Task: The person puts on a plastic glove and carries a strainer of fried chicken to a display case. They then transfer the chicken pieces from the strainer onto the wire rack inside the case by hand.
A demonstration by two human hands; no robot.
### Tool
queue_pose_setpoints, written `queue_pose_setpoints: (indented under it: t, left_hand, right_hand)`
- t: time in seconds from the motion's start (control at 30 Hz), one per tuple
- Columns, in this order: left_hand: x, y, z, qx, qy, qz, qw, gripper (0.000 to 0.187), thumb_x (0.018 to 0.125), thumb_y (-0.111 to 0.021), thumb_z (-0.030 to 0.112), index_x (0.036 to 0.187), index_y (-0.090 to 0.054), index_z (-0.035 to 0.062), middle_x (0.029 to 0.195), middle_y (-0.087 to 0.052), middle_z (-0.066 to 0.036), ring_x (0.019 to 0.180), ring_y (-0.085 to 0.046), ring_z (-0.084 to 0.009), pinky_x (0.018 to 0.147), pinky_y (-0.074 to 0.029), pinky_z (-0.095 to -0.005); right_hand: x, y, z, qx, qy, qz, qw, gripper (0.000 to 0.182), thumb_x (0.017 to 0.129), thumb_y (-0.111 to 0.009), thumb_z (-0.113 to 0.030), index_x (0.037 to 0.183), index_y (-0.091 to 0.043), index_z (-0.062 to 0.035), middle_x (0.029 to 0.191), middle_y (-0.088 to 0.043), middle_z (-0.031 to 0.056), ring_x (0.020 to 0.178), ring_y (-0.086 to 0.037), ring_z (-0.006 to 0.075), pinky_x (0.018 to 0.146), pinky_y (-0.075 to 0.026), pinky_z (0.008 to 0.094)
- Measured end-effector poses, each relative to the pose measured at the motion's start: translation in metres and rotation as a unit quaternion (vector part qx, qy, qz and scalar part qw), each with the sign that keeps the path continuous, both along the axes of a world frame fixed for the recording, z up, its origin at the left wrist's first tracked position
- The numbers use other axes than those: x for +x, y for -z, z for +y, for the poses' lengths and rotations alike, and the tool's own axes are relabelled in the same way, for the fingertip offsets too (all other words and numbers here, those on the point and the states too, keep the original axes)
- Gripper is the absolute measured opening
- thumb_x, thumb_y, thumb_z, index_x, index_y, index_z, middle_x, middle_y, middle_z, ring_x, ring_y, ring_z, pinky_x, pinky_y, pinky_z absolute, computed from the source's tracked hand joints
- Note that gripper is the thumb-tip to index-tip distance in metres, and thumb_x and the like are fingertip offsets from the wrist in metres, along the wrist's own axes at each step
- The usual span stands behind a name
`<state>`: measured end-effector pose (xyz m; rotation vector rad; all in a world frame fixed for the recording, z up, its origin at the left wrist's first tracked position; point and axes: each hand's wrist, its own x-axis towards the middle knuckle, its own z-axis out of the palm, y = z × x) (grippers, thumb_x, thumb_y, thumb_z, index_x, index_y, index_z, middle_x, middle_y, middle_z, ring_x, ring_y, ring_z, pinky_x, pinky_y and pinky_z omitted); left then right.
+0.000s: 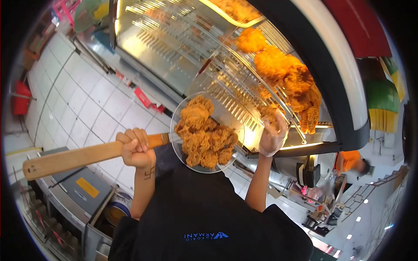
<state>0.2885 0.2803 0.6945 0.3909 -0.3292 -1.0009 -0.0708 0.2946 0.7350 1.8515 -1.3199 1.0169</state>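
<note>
My left hand [136, 148] is wrapped around the flat wooden handle [74, 160] of a round wire skimmer [172, 126]. Several pieces of fried chicken [204, 139] are heaped in the skimmer, which sits in front of my chest beside the open side of a lit display warmer. On my right hand [273, 137] is a clear plastic glove. Its fingers are closed around a piece of fried chicken [269, 115] at the edge of the warmer's wire rack [244, 74]. Part of that piece is hidden by the fingers.
More fried chicken [283, 69] lies on the rack under the warm light. The warmer's dark frame [344, 87] curves close along the right. A grey metal appliance [78, 187] stands at lower left, near a round tin [117, 208]. Farther right, a person in orange [349, 162] is visible.
</note>
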Motion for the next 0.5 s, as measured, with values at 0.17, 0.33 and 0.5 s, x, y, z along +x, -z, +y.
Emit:
queue_pose_setpoints:
  t: [0.17, 0.33, 0.5]
  left_hand:
    - [0.000, 0.010, 0.000, -0.010, 0.003, 0.017, 1.000, 0.019, 0.071, -0.048, 0.001, 0.064, -0.033, 0.0118, 0.052, -0.033, -0.001, 0.043, -0.028, -0.0110, 0.043, -0.029, -0.0256]
    - [0.008, 0.021, 0.002, -0.019, 0.023, 0.025, 0.999, 0.022, 0.071, -0.050, 0.003, 0.063, -0.033, 0.0130, 0.052, -0.034, -0.001, 0.044, -0.031, -0.0119, 0.046, -0.030, -0.0262]
    - [0.007, 0.025, 0.003, -0.015, 0.024, 0.030, 0.999, 0.020, 0.070, -0.049, 0.002, 0.062, -0.034, 0.0121, 0.052, -0.035, -0.001, 0.043, -0.030, -0.0121, 0.046, -0.031, -0.0260]
  right_hand:
    - [-0.039, 0.004, -0.012, -0.037, 0.096, 0.082, 0.991, 0.031, 0.077, -0.065, 0.008, 0.101, -0.070, -0.0112, 0.119, -0.060, 0.0162, 0.108, -0.061, 0.0357, 0.088, -0.053, 0.0416]
    - [-0.026, -0.008, -0.018, 0.109, 0.084, 0.060, 0.989, 0.035, 0.068, -0.054, 0.010, 0.095, -0.070, -0.0045, 0.120, -0.061, 0.0181, 0.114, -0.056, 0.0313, 0.099, -0.045, 0.0431]
    - [-0.017, -0.013, -0.013, 0.141, 0.045, -0.243, 0.959, 0.019, 0.079, -0.060, -0.009, 0.095, -0.068, -0.0030, 0.111, -0.064, 0.0181, 0.105, -0.059, 0.0288, 0.095, -0.046, 0.0409]
